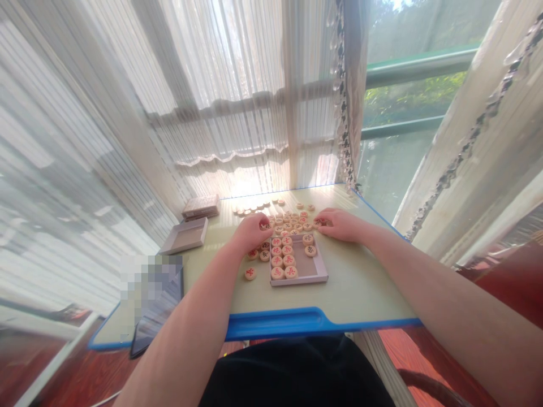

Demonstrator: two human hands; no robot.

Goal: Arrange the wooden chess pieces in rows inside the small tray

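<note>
Round wooden pieces with red or black characters lie on the pale table. A shallow box (pixel 299 280) holds two columns of red-marked pieces at its left and two black-marked pieces (pixel 310 251) near its right side. My left hand (pixel 253 230) is beyond the box's left corner, its fingers curled and closed at a piece (pixel 266 226). My right hand (pixel 335 224) is to the right of the loose pieces (pixel 292 219), thumb and fingers closed round a piece (pixel 317 224) at the group's edge. Several pieces lie left of the box, one red-marked piece (pixel 250 273) apart from them.
An open box lid (pixel 185 236) lies at the left, with a flat box (pixel 201 206) behind it. A dark tablet-like object (pixel 159 299) rests at the left edge. More pieces (pixel 252 208) stand in a row near the back. The table has a blue rim (pixel 275 324). Curtains hang behind.
</note>
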